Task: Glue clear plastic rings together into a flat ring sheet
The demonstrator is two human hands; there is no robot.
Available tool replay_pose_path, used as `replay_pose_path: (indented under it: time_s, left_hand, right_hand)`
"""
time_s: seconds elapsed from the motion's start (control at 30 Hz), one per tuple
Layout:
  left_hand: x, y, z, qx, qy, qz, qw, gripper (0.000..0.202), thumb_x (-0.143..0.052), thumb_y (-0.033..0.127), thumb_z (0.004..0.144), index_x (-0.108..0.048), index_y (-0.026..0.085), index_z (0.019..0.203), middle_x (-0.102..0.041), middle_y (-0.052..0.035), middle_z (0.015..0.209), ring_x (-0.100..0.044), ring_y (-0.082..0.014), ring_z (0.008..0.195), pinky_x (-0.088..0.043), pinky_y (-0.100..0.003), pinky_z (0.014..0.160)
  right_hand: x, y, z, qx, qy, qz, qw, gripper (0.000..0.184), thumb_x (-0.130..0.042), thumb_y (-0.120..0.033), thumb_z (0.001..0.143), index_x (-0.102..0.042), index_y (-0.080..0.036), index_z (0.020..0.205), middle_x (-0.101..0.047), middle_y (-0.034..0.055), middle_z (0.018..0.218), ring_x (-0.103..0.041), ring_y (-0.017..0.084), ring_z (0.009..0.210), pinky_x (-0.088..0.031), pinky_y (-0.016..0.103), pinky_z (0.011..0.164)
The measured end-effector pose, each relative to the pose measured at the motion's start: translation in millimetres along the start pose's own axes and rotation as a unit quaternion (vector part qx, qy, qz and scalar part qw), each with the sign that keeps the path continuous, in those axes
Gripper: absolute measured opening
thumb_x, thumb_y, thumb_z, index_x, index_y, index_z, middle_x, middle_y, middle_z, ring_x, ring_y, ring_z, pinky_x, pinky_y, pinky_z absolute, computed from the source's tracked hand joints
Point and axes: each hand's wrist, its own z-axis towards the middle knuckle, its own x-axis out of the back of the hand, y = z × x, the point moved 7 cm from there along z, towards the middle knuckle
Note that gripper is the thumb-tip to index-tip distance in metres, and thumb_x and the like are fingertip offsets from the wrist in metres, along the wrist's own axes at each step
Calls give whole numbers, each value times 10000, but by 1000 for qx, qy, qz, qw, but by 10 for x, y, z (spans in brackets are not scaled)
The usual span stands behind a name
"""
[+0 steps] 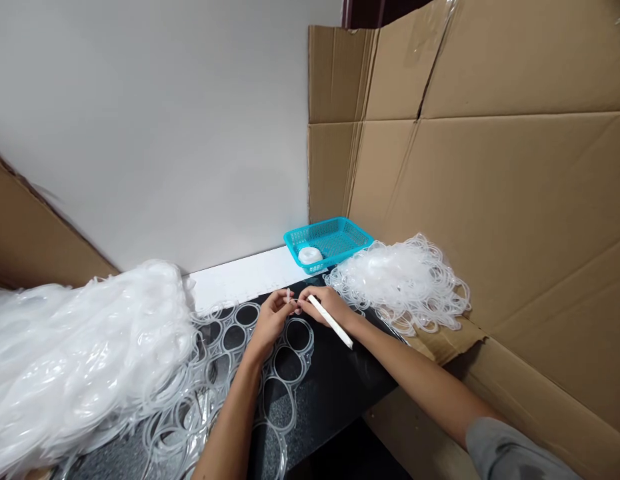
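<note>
My left hand (271, 319) and my right hand (326, 305) meet over a dark tabletop (335, 387), fingers pinched together on a small clear plastic piece (290, 297). A white stick-like tool (331, 322) lies across my right hand, held along the palm. Under both hands lies a clear plastic sheet of joined rings (270, 360), stretching toward me. My left hand's fingers are closed on the ring material at the sheet's far edge.
A big heap of clear ring sheets (75, 360) fills the left. A pile of loose clear rings (400, 280) sits at the right. Behind stands a teal basket (335, 241) holding a white round lid (310, 254). Cardboard walls (490, 187) close off the right; a white wall is behind.
</note>
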Motion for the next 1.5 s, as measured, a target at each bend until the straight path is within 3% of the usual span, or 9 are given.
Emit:
replay_pose_path:
  time_s: [0.17, 0.5, 0.63, 0.83, 1.0, 1.13, 1.27, 1.37, 1.5]
  left_hand:
    - [28, -30, 10, -5, 4, 10, 1000, 437, -921, 441, 639, -702, 189, 921, -713, -24, 874, -673, -183, 821, -521, -325, 841]
    - [199, -9, 49, -33, 57, 43, 997, 351, -869, 423, 669, -709, 189, 877, -710, -20, 861, -646, -179, 801, -490, -303, 783]
    - [177, -10, 48, -14, 37, 45, 998, 406, -855, 470, 693, -710, 181, 939, -701, -18, 846, -646, -178, 766, -489, -302, 741]
    - [137, 39, 17, -32, 18, 71, 997, 364, -812, 468, 752, -661, 186, 927, -709, -16, 860, -669, -182, 811, -509, -315, 822]
    - [11, 71, -22, -40, -56, 125, 990, 280, -757, 403, 791, -712, 174, 945, -747, -49, 935, -670, -203, 865, -498, -323, 849]
    - [-55, 62, -39, -32, -104, 165, 980, 290, -717, 449, 835, -760, 165, 876, -754, -67, 899, -662, -222, 867, -491, -334, 843]
    - [80, 53, -6, -53, -35, 142, 988, 279, -746, 381, 787, -683, 191, 981, -667, 6, 793, -605, -162, 749, -462, -283, 736]
    - [188, 5, 22, -63, 5, 115, 991, 385, -749, 342, 763, -603, 214, 1095, -583, 62, 747, -546, -123, 673, -423, -250, 672]
    - [239, -55, 53, -74, 1, 118, 990, 404, -743, 335, 768, -611, 205, 1128, -628, 30, 823, -587, -131, 735, -449, -262, 713]
  right_hand:
    - [39, -16, 8, 2, 16, 2, 1000, 188, -726, -386, 922, -774, -208, 884, -733, 6, 696, -613, 139, 588, -430, 247, 617]
    - [110, 69, 20, -32, 29, -20, 999, 188, -705, -383, 923, -704, -207, 856, -687, 0, 657, -585, 149, 568, -390, 264, 580]
    - [87, 54, 28, -8, 33, -13, 999, 139, -656, -311, 951, -731, -203, 998, -752, 25, 799, -663, 163, 680, -463, 271, 676]
    - [2, 40, 29, 45, 7, -15, 999, 310, -734, -270, 913, -716, -212, 1217, -779, 35, 943, -697, 170, 776, -520, 287, 763]
    - [-16, 18, 9, 60, -13, -54, 997, 456, -801, -201, 839, -706, -244, 1283, -766, 65, 1130, -727, 221, 978, -541, 325, 865]
    - [-30, 7, 3, 58, -25, -67, 996, 296, -769, -145, 832, -763, -240, 1112, -766, 44, 1042, -711, 198, 904, -520, 295, 813]
    - [-4, 2, 11, 62, -23, -54, 996, 37, -727, -223, 897, -760, -209, 888, -731, 27, 873, -643, 157, 762, -458, 264, 717]
    - [5, 20, 23, 39, -48, 1, 998, 139, -746, -323, 897, -745, -193, 847, -709, 19, 826, -592, 137, 700, -435, 251, 674]
    - [68, 38, 73, -40, -95, 63, 993, 334, -789, -500, 854, -736, -172, 824, -623, -17, 671, -493, 117, 599, -369, 239, 582]
